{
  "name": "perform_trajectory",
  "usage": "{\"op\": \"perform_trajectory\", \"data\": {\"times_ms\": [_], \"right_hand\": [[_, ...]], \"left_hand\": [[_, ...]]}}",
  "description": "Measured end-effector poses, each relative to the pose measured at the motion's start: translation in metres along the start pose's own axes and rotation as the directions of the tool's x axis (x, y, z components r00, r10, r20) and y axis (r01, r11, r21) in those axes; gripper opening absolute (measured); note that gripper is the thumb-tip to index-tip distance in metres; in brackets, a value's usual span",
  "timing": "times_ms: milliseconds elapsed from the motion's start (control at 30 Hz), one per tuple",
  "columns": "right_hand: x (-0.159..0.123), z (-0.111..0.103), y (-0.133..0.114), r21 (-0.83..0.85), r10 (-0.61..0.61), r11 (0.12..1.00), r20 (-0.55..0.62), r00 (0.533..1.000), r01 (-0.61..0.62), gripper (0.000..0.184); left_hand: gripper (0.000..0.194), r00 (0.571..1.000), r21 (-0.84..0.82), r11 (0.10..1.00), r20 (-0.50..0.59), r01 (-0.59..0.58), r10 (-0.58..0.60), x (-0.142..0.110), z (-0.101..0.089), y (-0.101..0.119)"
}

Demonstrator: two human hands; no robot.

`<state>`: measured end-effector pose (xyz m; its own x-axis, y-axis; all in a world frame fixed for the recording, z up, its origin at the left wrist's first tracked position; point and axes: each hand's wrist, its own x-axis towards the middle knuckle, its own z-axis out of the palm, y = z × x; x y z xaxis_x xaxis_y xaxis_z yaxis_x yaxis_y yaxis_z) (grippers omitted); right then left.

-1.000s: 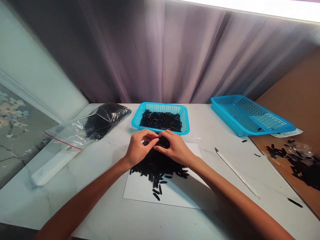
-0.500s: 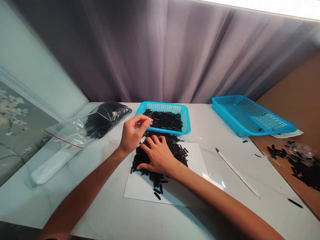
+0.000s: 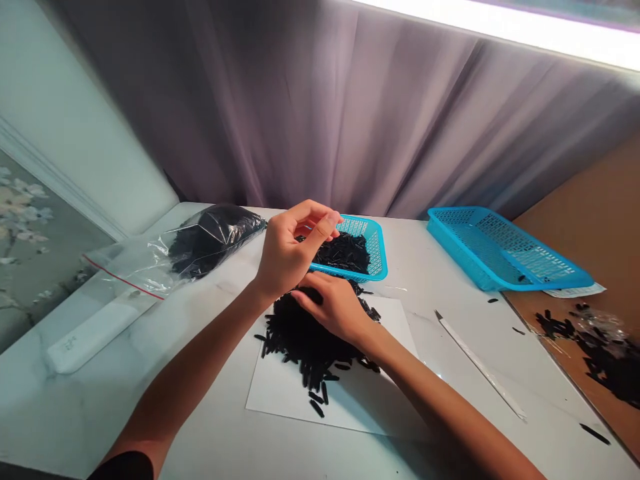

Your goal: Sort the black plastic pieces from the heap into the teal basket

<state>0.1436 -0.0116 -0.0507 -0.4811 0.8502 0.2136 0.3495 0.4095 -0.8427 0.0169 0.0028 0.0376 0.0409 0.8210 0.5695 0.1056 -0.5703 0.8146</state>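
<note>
1. Nearest, a white sheet [image 3: 280, 393] is lying on the pale, marble-patterned table [image 3: 210, 427], a few loose black pieces [image 3: 317, 408] resting toward its near edge.
2. Just beyond them, a pile of black pieces [image 3: 305, 333] is spreading across the sheet's middle and far part.
3. On the right, a slim, dark-tipped tool with a white handle [image 3: 480, 363] is lying slantwise, apart from the sheet.
4. The right hand [image 3: 337, 303] is curling over the far part of the pile, thumb and fingers bent with a narrow gap between them; whether it is gripping any piece, I cannot tell.
5. The left hand [image 3: 293, 247] is hovering above and beyond it, thumb and fingertips closing narrowly together in front of a blue basket [image 3: 377, 247]; I cannot tell whether they are holding anything.
6. Behind the pile, that basket is holding more black pieces.
7. Left of it, a clear plastic bag [image 3: 145, 257] is bulging with black contents.
8. Farther right, another blue basket [image 3: 460, 253] is sitting askew.
9. At the back, a greyish-purple curtain [image 3: 300, 120] is hanging.
</note>
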Motion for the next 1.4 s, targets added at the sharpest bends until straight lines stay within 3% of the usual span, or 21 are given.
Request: {"op": "perform_trajectory", "data": {"times_ms": [67,133,300,467,633,733,800,1000,1233,1400], "right_hand": [[0.006,-0.004,-0.003,0.223,0.100,0.971,-0.080,0.992,-0.079,0.024],[0.012,-0.005,-0.004,0.458,0.224,0.875,-0.099,0.970,-0.155,0.030],[0.029,-0.007,-0.005,0.856,0.392,0.438,0.094,0.915,-0.275,0.025],[0.037,-0.009,-0.004,0.971,0.436,0.046,0.190,0.880,-0.233,0.015],[0.033,-0.003,-0.005,0.951,0.444,-0.192,0.306,0.842,-0.244,0.012],[0.029,0.001,-0.004,0.931,0.454,-0.268,0.349,0.820,-0.248,0.014],[0.028,0.003,-0.003,0.921,0.459,-0.298,0.369,0.808,-0.251,0.016],[0.023,0.007,0.000,0.902,0.456,-0.343,0.404,0.793,-0.262,0.017],[0.022,0.011,0.002,0.900,0.452,-0.353,0.405,0.795,-0.258,0.011],[0.021,0.013,-0.001,0.905,0.455,-0.332,0.401,0.795,-0.267,0.008]], "left_hand": [[0.018,0.999,0.035,0.999,0.044,0.019,-0.021,0.000,-0.004,-0.004],[0.018,0.995,0.117,0.993,0.091,0.024,-0.035,0.000,-0.008,-0.008],[0.013,0.976,0.405,0.913,0.215,-0.047,-0.045,0.002,-0.017,-0.014],[0.018,0.936,0.529,0.848,0.313,-0.031,-0.161,-0.002,-0.025,0.001],[0.046,0.804,0.639,0.764,0.501,-0.092,-0.322,-0.013,-0.029,0.014],[0.045,0.737,0.708,0.688,0.550,-0.161,-0.394,-0.016,-0.026,0.010],[0.037,0.723,0.737,0.647,0.553,-0.193,-0.414,-0.017,-0.025,0.006],[0.033,0.711,0.742,0.644,0.554,-0.185,-0.434,-0.015,-0.029,0.006],[0.022,0.768,0.766,0.629,0.482,-0.135,-0.422,-0.009,-0.039,0.011],[0.021,0.732,0.767,0.629,0.500,-0.126,-0.463,-0.009,-0.042,0.010]]}}
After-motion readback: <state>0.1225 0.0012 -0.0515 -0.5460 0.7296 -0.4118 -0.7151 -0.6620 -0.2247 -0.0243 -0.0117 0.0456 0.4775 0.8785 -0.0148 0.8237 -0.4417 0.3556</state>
